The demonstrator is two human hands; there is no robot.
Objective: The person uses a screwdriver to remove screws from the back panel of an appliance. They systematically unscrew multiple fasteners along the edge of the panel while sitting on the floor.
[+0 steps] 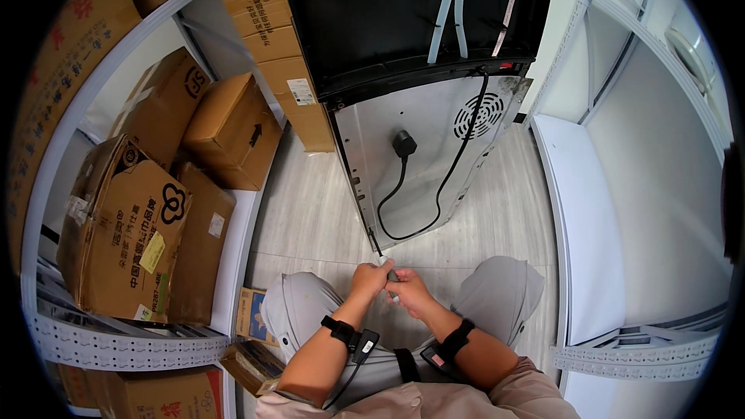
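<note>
My left hand [369, 280] is closed around a slim tool with a dark shaft [375, 244] and a pale part near the fingers. The shaft points at the lower left corner of the grey metal back panel [365, 178] of a tall black appliance [365, 23]. My right hand [411, 293] is closed close beside the left, with fingers pressed on a grey, handle-like piece. My fingers hide most of it, so I cannot tell whether it is the same tool. A black power cord [441, 190] loops down the panel to a plug [403, 142] resting against it.
Cardboard boxes [136, 240] fill a white metal rack [132, 348] on the left. A tall carton [272, 54] stands against the appliance. White shelving [590, 217] lines the right side. My bent knees [504, 287] flank my hands above the pale floor [299, 202].
</note>
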